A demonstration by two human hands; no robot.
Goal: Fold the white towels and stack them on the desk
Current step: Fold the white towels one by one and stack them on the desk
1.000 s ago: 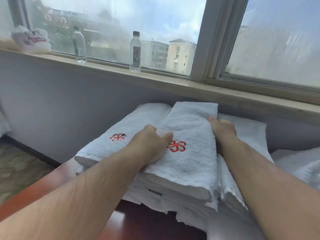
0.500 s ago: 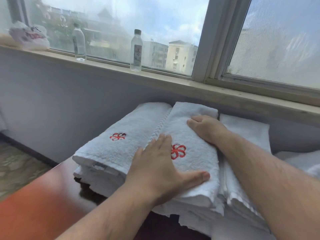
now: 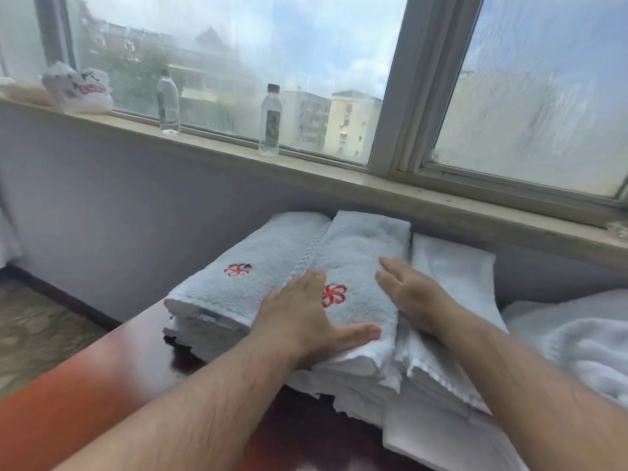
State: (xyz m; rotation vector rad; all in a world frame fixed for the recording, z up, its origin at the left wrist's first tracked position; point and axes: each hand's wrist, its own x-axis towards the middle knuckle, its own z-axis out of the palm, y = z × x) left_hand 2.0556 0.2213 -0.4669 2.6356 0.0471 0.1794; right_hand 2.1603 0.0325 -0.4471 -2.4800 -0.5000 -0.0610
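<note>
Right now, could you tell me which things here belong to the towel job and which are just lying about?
Job: top folded towel, neighbouring folded towel, crumpled towel, left hand, right hand, desk.
Lying about: left bottle, right bottle, plastic bag.

Folded white towels [image 3: 360,266] with red flower embroidery, stacked in side-by-side piles on the dark desk [image 3: 142,351]

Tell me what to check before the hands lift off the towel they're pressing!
1. Left hand flat on the top towel: ok.
2. Right hand flat on its right side: ok.
3. Top towel snug beside the other flower towel: ok.
4. Lower layers lined up: not ok, ragged edges poke out in front.
5. Those layers fully on the desk: cannot tell at the right.
6. All towels folded: not ok, crumpled towel at right.
</note>
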